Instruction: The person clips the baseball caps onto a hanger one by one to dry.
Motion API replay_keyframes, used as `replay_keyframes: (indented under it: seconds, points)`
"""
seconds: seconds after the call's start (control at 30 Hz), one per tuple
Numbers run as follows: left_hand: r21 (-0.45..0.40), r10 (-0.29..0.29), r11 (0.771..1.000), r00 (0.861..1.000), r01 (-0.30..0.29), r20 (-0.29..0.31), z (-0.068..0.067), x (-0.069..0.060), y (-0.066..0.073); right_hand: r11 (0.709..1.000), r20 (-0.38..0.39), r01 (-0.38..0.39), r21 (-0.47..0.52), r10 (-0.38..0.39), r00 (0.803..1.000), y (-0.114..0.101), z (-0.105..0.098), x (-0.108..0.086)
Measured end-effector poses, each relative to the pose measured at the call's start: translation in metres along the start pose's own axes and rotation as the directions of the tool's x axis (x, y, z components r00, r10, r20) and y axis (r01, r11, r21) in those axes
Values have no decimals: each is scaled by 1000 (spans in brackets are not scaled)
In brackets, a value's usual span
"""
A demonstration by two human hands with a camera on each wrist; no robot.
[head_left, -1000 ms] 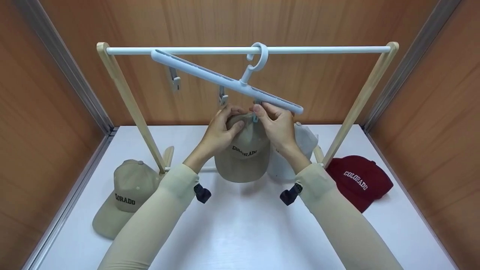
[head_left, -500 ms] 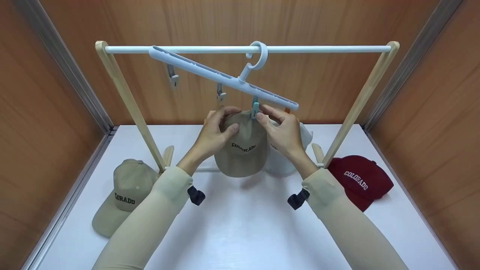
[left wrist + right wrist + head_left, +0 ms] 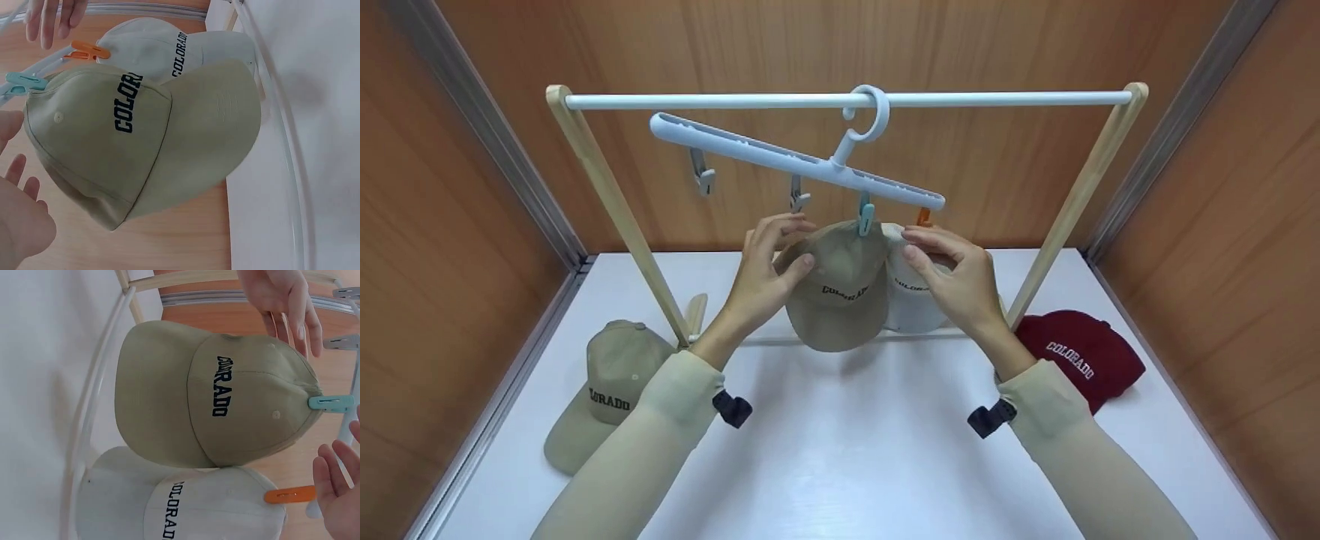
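Note:
A khaki cap (image 3: 840,262) hangs by its top from a teal clip (image 3: 866,217) on the blue hanger (image 3: 795,159). My left hand (image 3: 761,270), fingers loosely bent, is beside the cap's left side; the right wrist view shows that hand (image 3: 281,298) near the crown without a grip. My right hand (image 3: 956,277) is off the teal clip, in front of a white cap (image 3: 911,296), holding nothing. An orange clip (image 3: 289,495) holds the white cap in the right wrist view. The hanger tilts, its right end lower.
Two grey clips hang from the hanger's left half, one of them at the far left (image 3: 703,176). The hanger's hook is over the rack's white rod (image 3: 1005,99). Another khaki cap (image 3: 615,375) lies at left on the white table (image 3: 840,465); a red cap (image 3: 1084,356) lies at right.
My right hand has let go of the teal clip and moved right. My left hand has moved left from the khaki cap. The hanger has become less tilted.

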State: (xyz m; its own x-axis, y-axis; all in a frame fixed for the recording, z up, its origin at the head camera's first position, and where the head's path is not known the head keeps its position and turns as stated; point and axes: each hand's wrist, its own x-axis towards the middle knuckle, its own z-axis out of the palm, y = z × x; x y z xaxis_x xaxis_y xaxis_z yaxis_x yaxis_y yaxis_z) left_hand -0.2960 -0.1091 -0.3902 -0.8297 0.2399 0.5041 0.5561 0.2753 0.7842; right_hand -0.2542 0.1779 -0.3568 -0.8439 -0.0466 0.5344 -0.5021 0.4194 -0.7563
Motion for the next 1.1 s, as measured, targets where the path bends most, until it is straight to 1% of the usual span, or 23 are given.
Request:
replay_keyframes:
  seconds: [0.13,0.23,0.4,0.5,0.63,0.77,0.9,1.0,1.1]
  points:
    - [59,32,998,998,-30,-49,-5,-15,2,1000,-18,9,-4,-9,1000,2,-11,-7]
    - [80,54,996,997,-49,-61,-5,-25,5,1000,-21,14,-8,-15,1000,5,-21,-11]
    - [118,105,988,994,-101,-30,-2,-33,10,1000,-37,-22,-13,21,999,15,-39,-18]
    - [147,137,980,990,-134,-14,1,-35,12,998,-41,-52,-22,51,998,20,-47,-22]
    - [166,166,973,986,-163,-7,3,-36,15,997,-45,-63,-47,61,997,24,-54,-27]
    - [183,181,967,983,-178,0,4,-39,17,996,-51,-69,-62,66,997,27,-58,-32]
    - [210,187,960,982,-184,5,1,-43,18,993,-38,-88,-73,85,996,29,-56,-39]
    - [231,184,956,983,-180,3,-6,-48,16,993,-9,-99,-70,98,995,27,-51,-44]
    - [248,175,954,985,-168,-5,-15,-54,11,994,44,-95,-58,98,994,25,-43,-49]
